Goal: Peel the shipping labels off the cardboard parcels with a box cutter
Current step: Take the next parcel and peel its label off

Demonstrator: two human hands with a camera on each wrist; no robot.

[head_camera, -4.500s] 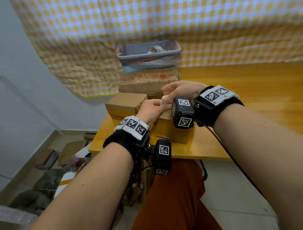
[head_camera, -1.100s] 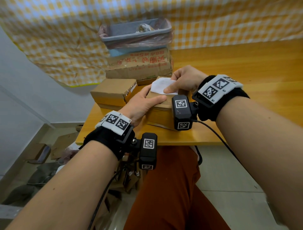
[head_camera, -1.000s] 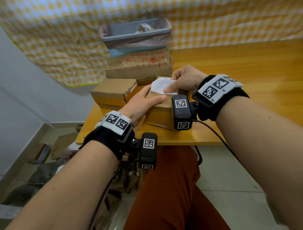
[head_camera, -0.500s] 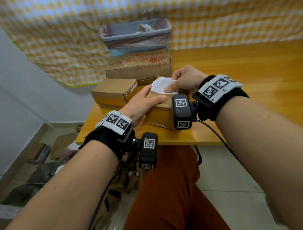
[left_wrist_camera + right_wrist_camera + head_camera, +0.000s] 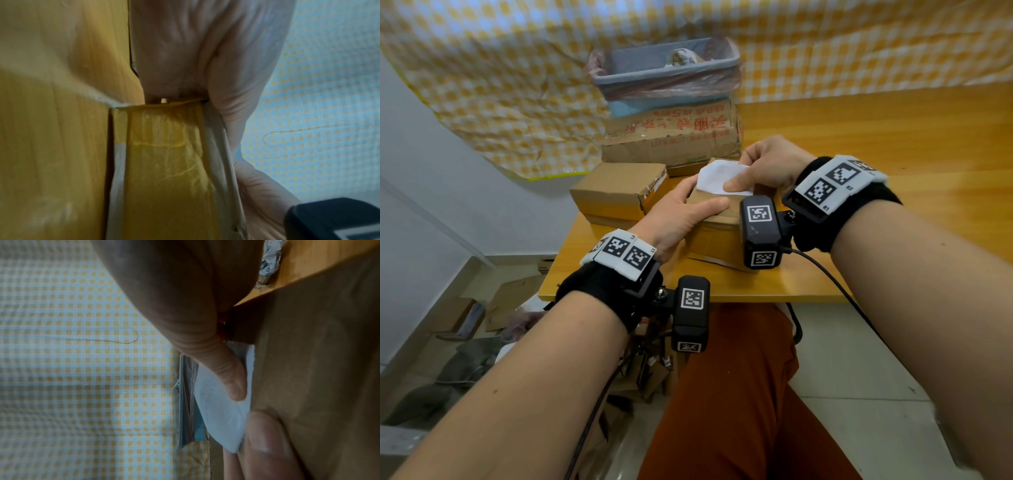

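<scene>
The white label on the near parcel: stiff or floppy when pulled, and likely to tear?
Probably floppy: the label curls up off the parcel where the right hand pinches it. Thin-looking paper, so it may tear. The left hand steadies the parcel.

- The left hand (image 5: 677, 215) gripped the near-left corner of a cardboard parcel (image 5: 717, 236), thumb lying across its top.
- The right hand (image 5: 767, 168) pinched a white label (image 5: 717, 178), partly lifted off the parcel top, just beyond the left thumb.
- Past the fingers sat a smaller box (image 5: 618, 192), a worn carton (image 5: 671, 137) and a lined bin (image 5: 664, 73).
</scene>
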